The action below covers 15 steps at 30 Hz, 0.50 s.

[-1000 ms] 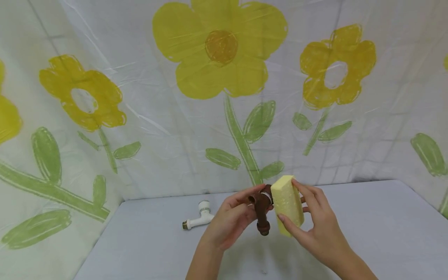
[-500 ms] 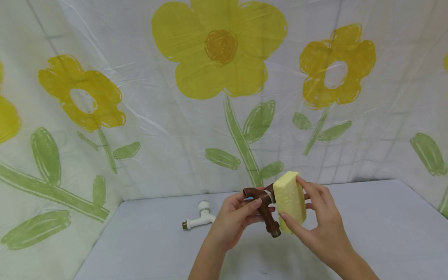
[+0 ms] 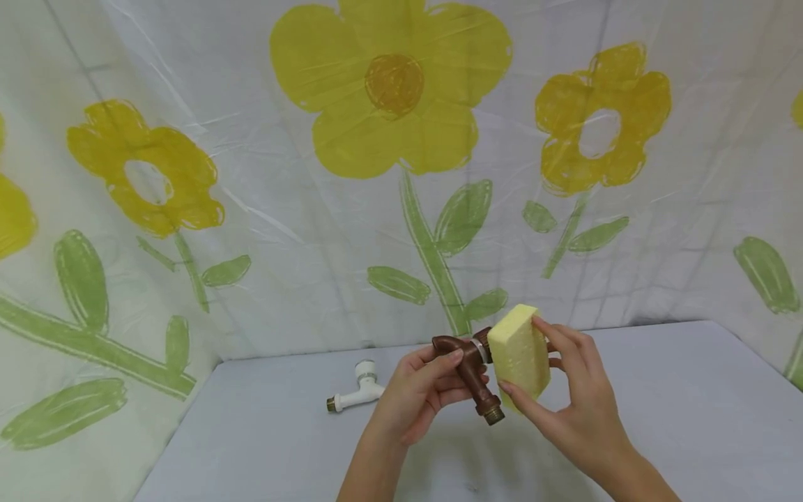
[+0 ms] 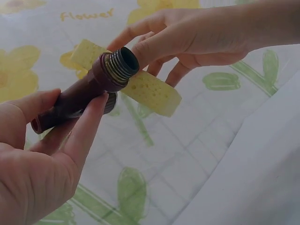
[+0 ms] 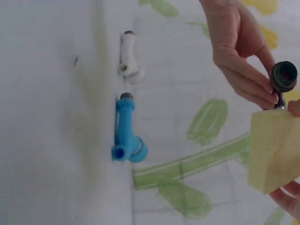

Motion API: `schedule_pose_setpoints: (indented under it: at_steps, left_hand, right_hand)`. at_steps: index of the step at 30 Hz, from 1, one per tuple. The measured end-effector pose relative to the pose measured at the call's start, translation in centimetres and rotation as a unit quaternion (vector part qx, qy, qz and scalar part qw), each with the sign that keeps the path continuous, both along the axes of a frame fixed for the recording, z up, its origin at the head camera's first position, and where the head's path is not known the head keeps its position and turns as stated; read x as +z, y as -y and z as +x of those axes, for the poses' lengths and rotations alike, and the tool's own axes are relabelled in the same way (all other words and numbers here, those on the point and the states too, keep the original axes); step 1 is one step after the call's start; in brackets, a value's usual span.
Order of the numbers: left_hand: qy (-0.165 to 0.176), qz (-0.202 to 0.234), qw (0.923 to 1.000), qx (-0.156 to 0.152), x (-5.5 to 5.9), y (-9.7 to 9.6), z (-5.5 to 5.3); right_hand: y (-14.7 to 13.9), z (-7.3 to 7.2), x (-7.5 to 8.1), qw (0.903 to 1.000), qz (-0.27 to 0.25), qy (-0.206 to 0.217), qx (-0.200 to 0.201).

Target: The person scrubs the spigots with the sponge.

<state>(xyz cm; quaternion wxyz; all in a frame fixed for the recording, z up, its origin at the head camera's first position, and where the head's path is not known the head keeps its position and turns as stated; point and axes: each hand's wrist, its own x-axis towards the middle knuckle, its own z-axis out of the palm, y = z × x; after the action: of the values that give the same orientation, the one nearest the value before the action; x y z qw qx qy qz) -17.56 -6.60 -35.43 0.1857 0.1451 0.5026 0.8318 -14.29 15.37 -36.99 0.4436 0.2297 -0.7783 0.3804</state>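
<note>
A brown faucet (image 3: 472, 369) with a threaded brass end is held up off the table, pinched between the thumb and fingers of my left hand (image 3: 417, 390). My right hand (image 3: 580, 404) grips a pale yellow sponge (image 3: 519, 352) by its edges, the thumb low and the fingers on the far side. In the head view the sponge is right beside the faucet's knob end and hides part of it. The left wrist view shows the sponge (image 4: 150, 93) behind the faucet's threaded end (image 4: 123, 63).
A white faucet (image 3: 357, 392) lies on the light grey table (image 3: 263, 432), left of my hands. In the right wrist view a blue faucet (image 5: 125, 126) lies beside the white one. Behind the table hangs a pale sheet (image 3: 301, 293) printed with yellow flowers.
The brown faucet has turned in my left hand, so its threaded end points further right. My left thumb now lies over its body. The sponge has risen slightly and shifted a little right.
</note>
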Motion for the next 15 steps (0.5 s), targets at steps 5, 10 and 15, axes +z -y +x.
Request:
schedule_pose_setpoints:
  at_steps: [5,10,15]
  left_hand:
    - [0.043,0.016,0.9989,0.008,0.1,-0.1,0.0]
    - [0.054,0.025,0.9982,0.012,0.1,-0.1,0.1]
    - [0.076,0.066,0.9947,0.017,0.0,0.1,0.0]
  right_hand:
    - [0.2,-0.4,-0.2,0.9981,0.013,-0.059,-0.01]
    - [0.4,-0.6,-0.7,0.9966,0.026,-0.078,-0.004]
    - [0.6,-0.6,-1.1,0.9959,0.047,-0.076,-0.007]
